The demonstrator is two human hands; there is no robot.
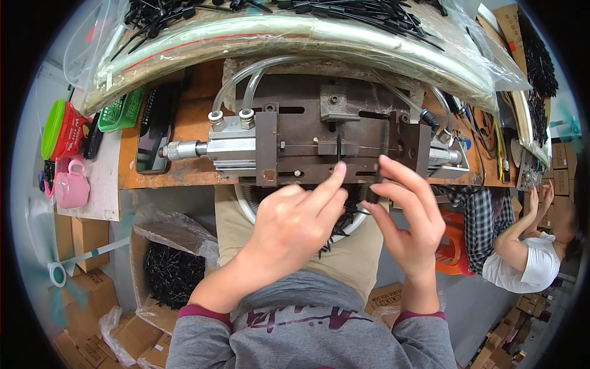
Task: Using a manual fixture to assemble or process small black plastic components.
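A brown metal clamping fixture (301, 123) lies on the bench before me, with a silver cylinder (230, 154) at its left side. A thin dark plastic piece (339, 147) stands across the small block at its middle. My left hand (295, 218) reaches in with the index finger stretched out to the near end of that piece; the other fingers bend loosely and the thumb is hidden. Beside it, my right hand (409, 215) pinches a slim black plastic piece (375, 189) between thumb and fingers, slightly blurred. Black pieces (335, 237) show below my hands, over my lap.
Plastic-wrapped material holding black parts (362, 15) spans the bench's back. Clear hoses (252, 80) loop above the fixture. A phone (157, 132) and pink cup (72, 184) sit left; an open carton of black parts (174, 273) stands below. A co-worker (522, 258) is at right.
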